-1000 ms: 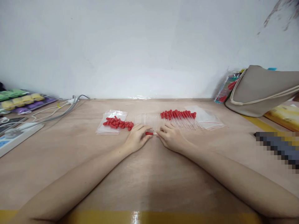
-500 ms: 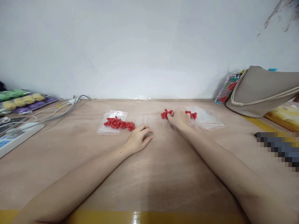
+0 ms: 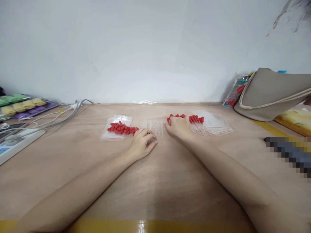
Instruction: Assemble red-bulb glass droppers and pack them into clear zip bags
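Red bulbs [image 3: 119,127] lie left of centre on the tabletop [image 3: 155,181]. I see the left hand [image 3: 143,143] empty, thumb apart. Bare tubes [image 3: 159,127] follow, now closer to the right hand [image 3: 178,127], shifted left over bulbed tubes [image 3: 196,119]; I cannot tell its grip.

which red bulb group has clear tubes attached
The right bulb group, partly hidden by the right hand: clear tubes extend from it; the left pile shows none.
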